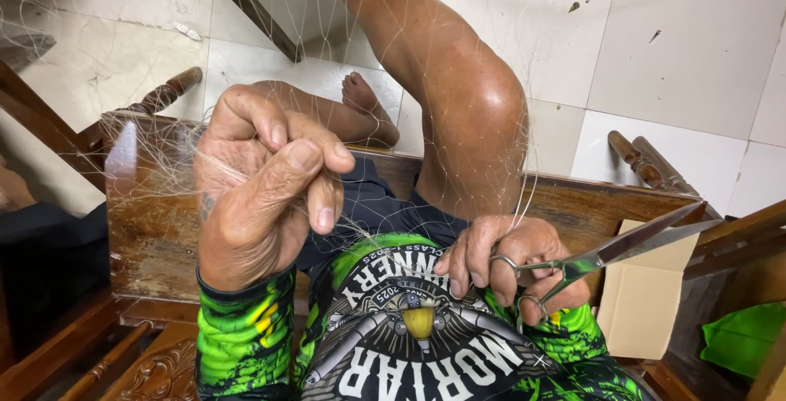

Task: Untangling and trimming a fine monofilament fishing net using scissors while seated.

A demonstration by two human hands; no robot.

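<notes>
Fishing net (176,151) strands bunched up in the left hand (262,180), pinched tight between thumb and fingers, right hand (512,266) fingers through scissors (610,253) handles, blades slightly apart, just beside the net

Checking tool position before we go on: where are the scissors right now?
In the head view, the scissors are in the right hand, lower right, blades pointing toward the cardboard box.

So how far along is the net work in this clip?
Nothing finished shows: no trimmed or mended stretch can be told apart. In hand: the left hand pinches fine net strands between thumb and fingers, raised in front of the chest, and the right hand holds scissors by the loops, blades nearly closed and pointing away from the net. Left: much loose net is draped over the wooden bench.
</notes>
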